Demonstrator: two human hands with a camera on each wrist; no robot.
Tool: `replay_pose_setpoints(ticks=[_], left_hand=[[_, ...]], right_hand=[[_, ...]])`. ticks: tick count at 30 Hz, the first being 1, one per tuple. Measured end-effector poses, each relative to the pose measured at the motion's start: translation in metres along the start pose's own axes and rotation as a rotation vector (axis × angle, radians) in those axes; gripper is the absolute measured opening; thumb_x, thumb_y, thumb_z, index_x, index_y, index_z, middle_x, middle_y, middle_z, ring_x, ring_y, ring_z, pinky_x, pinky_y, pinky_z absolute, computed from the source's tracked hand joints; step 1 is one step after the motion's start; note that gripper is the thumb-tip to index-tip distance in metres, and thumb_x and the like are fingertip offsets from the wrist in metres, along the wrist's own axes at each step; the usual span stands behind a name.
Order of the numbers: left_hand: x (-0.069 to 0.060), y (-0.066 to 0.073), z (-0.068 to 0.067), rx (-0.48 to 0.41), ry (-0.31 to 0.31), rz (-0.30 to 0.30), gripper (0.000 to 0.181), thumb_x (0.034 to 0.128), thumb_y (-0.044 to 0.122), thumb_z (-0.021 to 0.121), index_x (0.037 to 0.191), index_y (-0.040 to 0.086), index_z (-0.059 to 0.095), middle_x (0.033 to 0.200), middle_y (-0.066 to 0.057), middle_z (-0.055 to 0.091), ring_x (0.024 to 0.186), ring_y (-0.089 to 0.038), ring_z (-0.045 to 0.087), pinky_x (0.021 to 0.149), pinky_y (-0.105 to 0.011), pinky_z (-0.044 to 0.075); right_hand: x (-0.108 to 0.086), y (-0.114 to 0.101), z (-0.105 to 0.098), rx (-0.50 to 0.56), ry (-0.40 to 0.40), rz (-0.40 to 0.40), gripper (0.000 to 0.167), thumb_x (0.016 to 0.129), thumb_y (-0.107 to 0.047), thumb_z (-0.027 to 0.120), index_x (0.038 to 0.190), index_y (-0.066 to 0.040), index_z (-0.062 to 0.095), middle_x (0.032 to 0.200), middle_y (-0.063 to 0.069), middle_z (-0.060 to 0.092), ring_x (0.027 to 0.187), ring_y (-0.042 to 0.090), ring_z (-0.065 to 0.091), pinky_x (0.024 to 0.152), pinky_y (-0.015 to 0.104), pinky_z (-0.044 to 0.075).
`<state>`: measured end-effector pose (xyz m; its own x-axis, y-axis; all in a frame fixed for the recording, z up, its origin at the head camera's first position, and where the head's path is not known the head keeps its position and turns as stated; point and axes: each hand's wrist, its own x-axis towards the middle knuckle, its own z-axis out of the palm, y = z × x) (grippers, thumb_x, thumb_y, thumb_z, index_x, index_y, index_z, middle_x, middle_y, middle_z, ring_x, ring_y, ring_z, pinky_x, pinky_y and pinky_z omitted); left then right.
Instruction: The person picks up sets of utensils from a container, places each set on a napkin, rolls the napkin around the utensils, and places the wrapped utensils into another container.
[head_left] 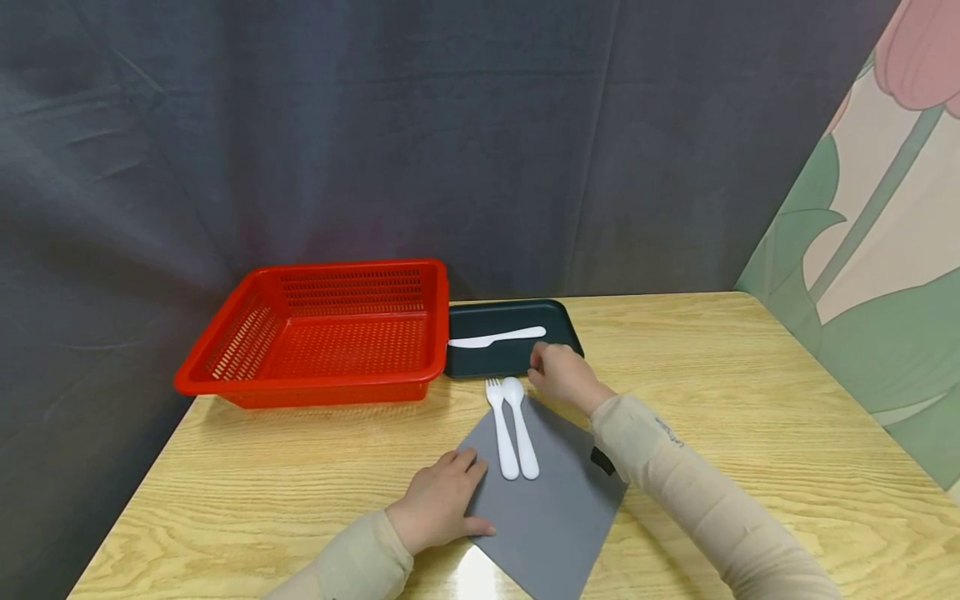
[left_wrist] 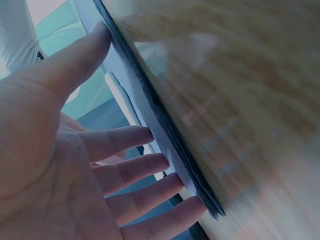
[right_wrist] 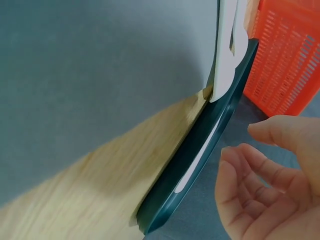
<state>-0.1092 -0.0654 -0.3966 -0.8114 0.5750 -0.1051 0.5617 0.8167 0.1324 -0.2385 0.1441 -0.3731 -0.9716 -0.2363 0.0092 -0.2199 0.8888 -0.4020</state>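
A grey folded cloth (head_left: 547,508) lies cornerwise on the table, its layered edge showing in the left wrist view. On its upper part a white fork (head_left: 504,437) and a white spoon (head_left: 523,433) lie side by side, their heads reaching past the cloth. My left hand (head_left: 441,500) rests at the cloth's left edge, fingers spread and fingertips touching it. Beyond the cloth, a white knife (head_left: 498,337) lies in a dark green tray (head_left: 468,360). Over the tray's near right corner is my right hand (head_left: 562,372), loosely curled, with nothing between thumb and fingers (right_wrist: 230,172).
A red perforated basket (head_left: 315,385) stands at the back left, its right side against the tray. A dark curtain (head_left: 420,150) hangs behind the wooden table (head_left: 750,433). A small black piece (head_left: 602,461) shows beside the right sleeve.
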Motion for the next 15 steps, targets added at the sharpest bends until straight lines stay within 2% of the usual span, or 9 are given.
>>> replay_pose_setpoints(ticks=[6, 15], left_hand=[[0.001, 0.0, 0.0, -0.004, -0.002, -0.004, 0.076, 0.0721, 0.055, 0.072, 0.128, 0.006, 0.055, 0.127, -0.011, 0.055, 0.113, -0.028, 0.054, 0.077, -0.037, 0.053], [0.002, 0.0, 0.0, -0.003, -0.006, -0.006, 0.076, 0.0718, 0.055, 0.072, 0.128, 0.006, 0.055, 0.127, -0.011, 0.054, 0.113, -0.028, 0.054, 0.077, -0.037, 0.053]], right_hand=[[0.003, 0.004, 0.0, -0.005, 0.009, -0.014, 0.012, 0.086, -0.013, 0.061, 0.093, -0.004, 0.059, 0.069, 0.006, 0.055, 0.058, 0.016, 0.048, 0.052, 0.025, 0.037], [0.011, 0.009, 0.0, -0.017, 0.003, 0.005, 0.013, 0.086, -0.012, 0.06, 0.095, -0.003, 0.06, 0.073, 0.007, 0.055, 0.061, 0.017, 0.049, 0.053, 0.025, 0.037]])
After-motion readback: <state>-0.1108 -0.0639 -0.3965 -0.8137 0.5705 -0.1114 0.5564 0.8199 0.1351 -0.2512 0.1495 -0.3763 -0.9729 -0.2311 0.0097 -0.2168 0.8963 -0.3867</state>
